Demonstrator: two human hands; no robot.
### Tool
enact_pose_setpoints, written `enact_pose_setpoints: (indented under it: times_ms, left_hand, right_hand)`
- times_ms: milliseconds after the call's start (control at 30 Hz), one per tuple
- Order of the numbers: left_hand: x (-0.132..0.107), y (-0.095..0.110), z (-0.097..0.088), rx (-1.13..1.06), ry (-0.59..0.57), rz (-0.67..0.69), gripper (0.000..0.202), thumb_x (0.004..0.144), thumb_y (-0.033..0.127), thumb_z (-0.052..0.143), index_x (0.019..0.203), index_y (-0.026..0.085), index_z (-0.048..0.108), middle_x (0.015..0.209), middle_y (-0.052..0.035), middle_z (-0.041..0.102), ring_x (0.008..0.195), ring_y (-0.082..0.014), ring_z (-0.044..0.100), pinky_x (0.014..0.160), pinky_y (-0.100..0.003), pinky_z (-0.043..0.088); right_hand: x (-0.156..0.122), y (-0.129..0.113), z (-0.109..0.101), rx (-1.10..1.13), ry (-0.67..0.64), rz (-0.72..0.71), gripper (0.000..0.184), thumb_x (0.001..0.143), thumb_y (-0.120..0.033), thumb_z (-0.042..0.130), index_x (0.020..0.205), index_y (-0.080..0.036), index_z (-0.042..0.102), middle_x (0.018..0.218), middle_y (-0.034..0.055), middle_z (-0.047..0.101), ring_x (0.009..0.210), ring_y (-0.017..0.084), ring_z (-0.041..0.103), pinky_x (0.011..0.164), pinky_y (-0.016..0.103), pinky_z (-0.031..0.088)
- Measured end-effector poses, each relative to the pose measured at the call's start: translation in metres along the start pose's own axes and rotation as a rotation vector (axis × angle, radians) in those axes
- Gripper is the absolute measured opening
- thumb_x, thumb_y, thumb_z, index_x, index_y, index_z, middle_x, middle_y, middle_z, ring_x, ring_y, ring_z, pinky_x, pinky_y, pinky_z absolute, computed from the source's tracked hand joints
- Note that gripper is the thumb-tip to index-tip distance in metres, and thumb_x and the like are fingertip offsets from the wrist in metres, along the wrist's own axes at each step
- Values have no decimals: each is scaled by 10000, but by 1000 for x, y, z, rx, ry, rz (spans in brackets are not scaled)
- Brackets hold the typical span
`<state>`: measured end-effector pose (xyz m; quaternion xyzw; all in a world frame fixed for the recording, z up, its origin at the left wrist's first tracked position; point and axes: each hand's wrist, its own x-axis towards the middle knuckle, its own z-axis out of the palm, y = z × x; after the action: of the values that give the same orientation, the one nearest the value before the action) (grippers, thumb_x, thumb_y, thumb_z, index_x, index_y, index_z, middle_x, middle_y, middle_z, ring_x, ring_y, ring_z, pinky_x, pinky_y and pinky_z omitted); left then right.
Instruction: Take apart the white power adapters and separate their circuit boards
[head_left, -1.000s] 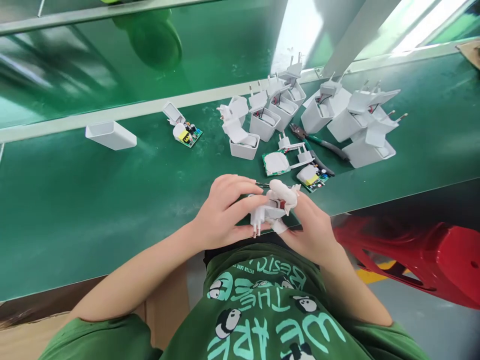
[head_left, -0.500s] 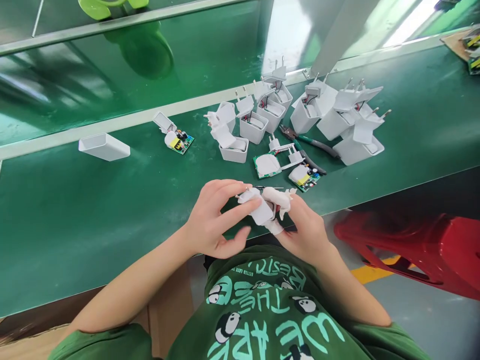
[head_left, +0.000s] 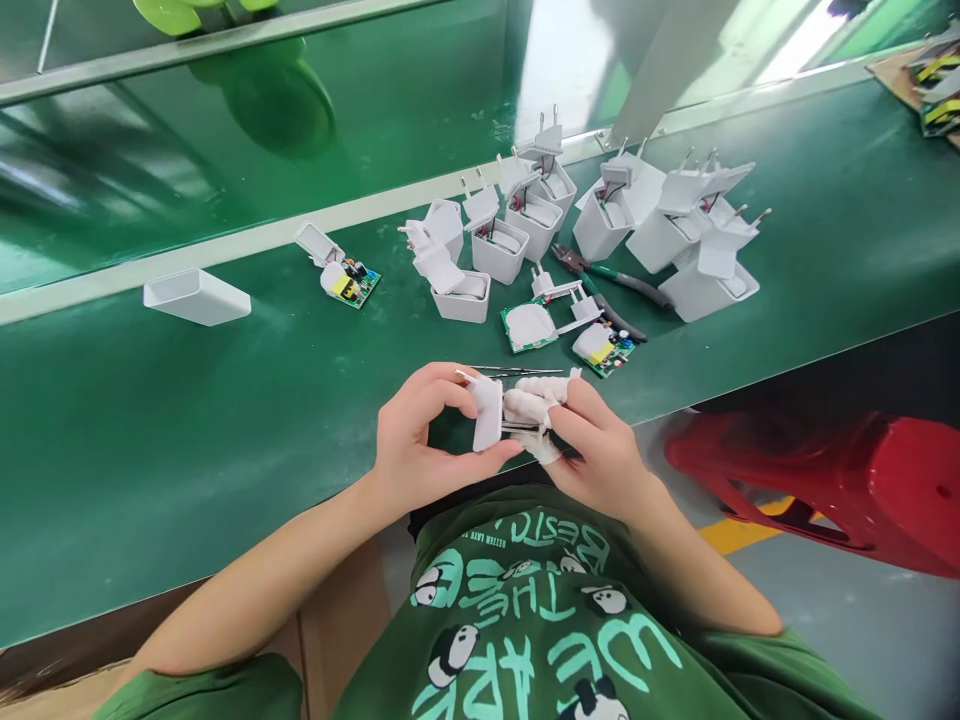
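Close to the bench's front edge, my left hand [head_left: 411, 432] is closed on a white plug cap [head_left: 488, 414], its thumb underneath and fingers at the left side. White wraps cover fingertips of my right hand [head_left: 604, 440], which is closed around the adjoining part of the same charger; those fingers hide most of it. A narrow gap with dark lines shows between cap and fingers. Just beyond my hands lie thin tweezers [head_left: 517, 371]. A circuit board [head_left: 604, 348] with yellow and white parts lies further right, near another board [head_left: 529, 327] with white plug pieces.
Several white charger housings [head_left: 499, 252] with tilted plug caps stand at the back. Cutting pliers [head_left: 630, 284] lie among them. An uncapped housing [head_left: 199, 297] and a small board [head_left: 351, 283] are on the left. A red stool [head_left: 825, 480] stands right, below the green bench [head_left: 300, 400].
The plug cap has turned more upright and shifted left. My left thumb has come in under it, and my right fingers have closed further over the charger. The view has shifted slightly.
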<state>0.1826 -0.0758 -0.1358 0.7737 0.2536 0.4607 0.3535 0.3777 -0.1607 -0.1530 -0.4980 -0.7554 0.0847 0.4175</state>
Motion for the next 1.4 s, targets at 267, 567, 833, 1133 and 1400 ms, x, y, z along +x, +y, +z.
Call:
enact_pose_setpoints:
  times_ms: [267, 567, 833, 1133, 1400]
  left_hand:
    - [-2, -6, -6, -38, -44, 51, 451, 639, 319, 954, 921, 188, 628, 1005, -102, 690, 907, -258, 719, 767, -393, 613]
    - [-11, -6, -1, -62, -59, 15, 693, 641, 204, 956, 1209, 214, 559, 1170, -121, 690, 1098, -275, 703, 936, -432, 599]
    - [1, -3, 1, 99, -163, 109, 582, 758, 308, 887, 1227, 206, 557, 1180, -118, 712, 1076, -245, 688, 917, -404, 560]
    - [3, -5, 6, 80, -143, 124, 555, 767, 382, 873, 1199, 200, 577, 1133, -107, 732, 1030, -248, 679, 899, -396, 537]
    - [3, -3, 8, 70, -76, 198, 505, 811, 396, 834, 1196, 228, 554, 1101, -83, 742, 976, -218, 680, 879, -375, 541]
  right_hand:
    - [-4, 0, 2, 52, 50, 62, 448, 857, -42, 633, 1278, -188, 588, 1070, 118, 671, 998, 247, 664, 812, 354, 594]
    - [-1, 2, -2, 44, 51, 55, 521, 865, -66, 620, 1360, -201, 528, 1022, 102, 695, 931, 232, 669, 776, 353, 600]
    - [-1, 5, -2, 7, 69, 26, 470, 887, -123, 615, 1338, -225, 529, 1024, 94, 722, 929, 235, 696, 755, 341, 605]
    - [-9, 13, 1, -88, 1, -95, 274, 840, -79, 630, 1076, -218, 607, 1102, 131, 621, 927, 248, 632, 699, 371, 583]
    - [-8, 11, -3, -106, -57, -104, 227, 813, -67, 611, 982, -218, 600, 1034, 110, 567, 822, 218, 572, 615, 337, 514]
